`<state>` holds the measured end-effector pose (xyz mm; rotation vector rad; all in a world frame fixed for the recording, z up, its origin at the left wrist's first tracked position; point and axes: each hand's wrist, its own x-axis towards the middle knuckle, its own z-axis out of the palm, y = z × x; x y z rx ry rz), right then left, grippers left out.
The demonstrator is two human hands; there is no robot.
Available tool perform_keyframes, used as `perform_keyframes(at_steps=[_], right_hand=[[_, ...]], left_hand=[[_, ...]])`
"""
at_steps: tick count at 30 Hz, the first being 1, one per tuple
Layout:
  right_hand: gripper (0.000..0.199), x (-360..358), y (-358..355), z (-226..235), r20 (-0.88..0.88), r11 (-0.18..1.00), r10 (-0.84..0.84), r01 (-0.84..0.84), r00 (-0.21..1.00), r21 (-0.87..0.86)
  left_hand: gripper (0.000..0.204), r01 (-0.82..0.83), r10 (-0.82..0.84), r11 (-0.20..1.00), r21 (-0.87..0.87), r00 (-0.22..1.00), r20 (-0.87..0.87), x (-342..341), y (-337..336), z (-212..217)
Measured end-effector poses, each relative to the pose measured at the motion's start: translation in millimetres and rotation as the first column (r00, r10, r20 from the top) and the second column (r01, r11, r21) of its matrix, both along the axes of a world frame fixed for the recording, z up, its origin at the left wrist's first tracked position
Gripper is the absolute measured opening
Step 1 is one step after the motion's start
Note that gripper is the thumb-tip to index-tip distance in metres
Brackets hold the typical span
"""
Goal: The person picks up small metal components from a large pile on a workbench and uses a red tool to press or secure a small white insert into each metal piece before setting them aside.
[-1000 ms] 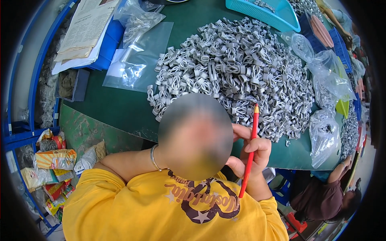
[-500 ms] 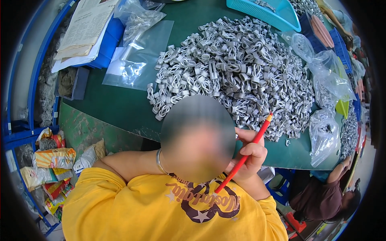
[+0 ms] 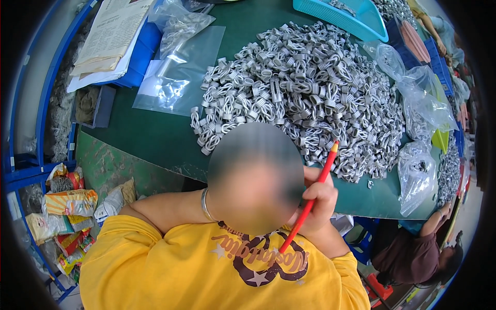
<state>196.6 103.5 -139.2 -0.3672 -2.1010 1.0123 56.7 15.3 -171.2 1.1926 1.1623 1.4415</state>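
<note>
Right hand (image 3: 319, 199), fingers closed around the long red pencil (image 3: 308, 202), has tipped it over toward the heap of grey metal clips (image 3: 305, 98) beyond; left hand's fingers hidden, can't tell.

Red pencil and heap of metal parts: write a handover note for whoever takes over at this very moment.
Right hand: grip closed on the red pencil, raised near the head, tip toward the table.
Left hand: hidden; only the forearm with a bangle shows.
Heap of grey metal parts: loose on the green table.
Done: clear bags at the right hold parts.
Left: the heap is unbagged; flat clear bags lie beside it.
</note>
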Motion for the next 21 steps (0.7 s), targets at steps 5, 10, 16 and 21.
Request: perform_keyframes(at_steps=[5,10,16,21], right_hand=[[0.051,-4.6,6.0,-1.7,-0.098,0.981,0.148,-0.159,0.984,-0.111],[0.052,-0.8,4.5,-1.5,-0.213,0.918,0.133,-0.201,0.968,-0.341],[0.045,-1.0,4.5,0.0,-0.159,0.912,0.120,-0.172,0.980,-0.371],[0.043,-1.2,2.2,-0.5,-0.157,0.903,0.102,-0.158,0.982,-0.399]], left_hand=[[0.017,-0.146,0.156,0.987,0.061,0.966,-0.208,0.1,-0.5,-5.1],[0.013,-0.111,0.159,0.966,-0.233,0.968,0.195,-1.8,7.3,9.5],[0.014,-0.103,0.103,0.987,-0.121,0.995,0.000,-12.2,12.0,40.1],[0.012,-0.155,0.179,0.983,0.098,0.931,-0.317,-14.6,17.0,42.0]])
